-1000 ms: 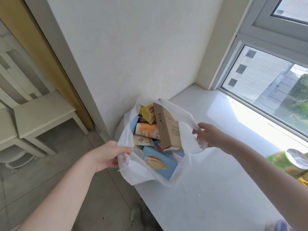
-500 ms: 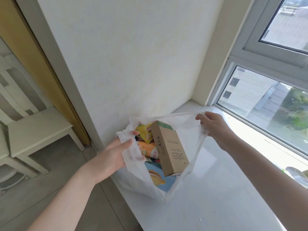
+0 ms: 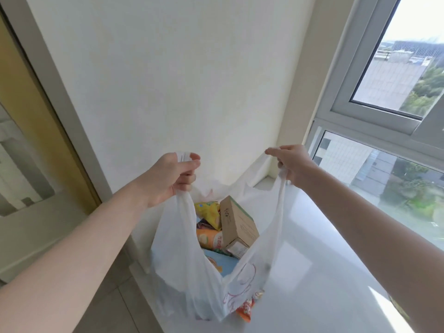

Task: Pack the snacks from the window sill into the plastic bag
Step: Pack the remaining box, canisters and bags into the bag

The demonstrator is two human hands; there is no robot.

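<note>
**Bag held open by both handles at the sill's left end**

The white plastic bag (image 3: 182,272) hangs between two raised hands over the left end of the window sill (image 3: 324,272), close to the wall (image 3: 180,80). Both handles are pulled up and apart, and the mouth is open.

The left hand (image 3: 168,179) is curled in a fist round the left handle, with a short strip of plastic sticking out above the knuckles. The right hand (image 3: 293,164) pinches the right handle, fingers bent and thumb side forward. The handle runs down from under its palm.

Hard to make out:
- Whether the bag's bottom rests on the sill or is just clear of it. The folds there hide the contact.
- An orange wrapper (image 3: 245,308) at the bag's lower right corner may be inside against the film or lying outside it.
- The red print on the bag's front is crumpled and unreadable.
- The lower contents are only a dim shape through the plastic.
- Both forearms are cut off by the frame edges.

Contents seen through the mouth:
- A brown carton (image 3: 237,224) stands tilted, with its upper end toward the wall.
- A yellow packet (image 3: 210,212) touches the carton's left side.
- An orange tube (image 3: 210,239) lies below the packet on its side.
- A blue package (image 3: 218,261) lies lowest and is partly covered.

The window (image 3: 384,176) runs along the sill's right side, and buildings and trees show through it. On the left is a yellow door panel (image 3: 31,104) in a grey frame, with tiled floor (image 3: 115,308) below.
</note>
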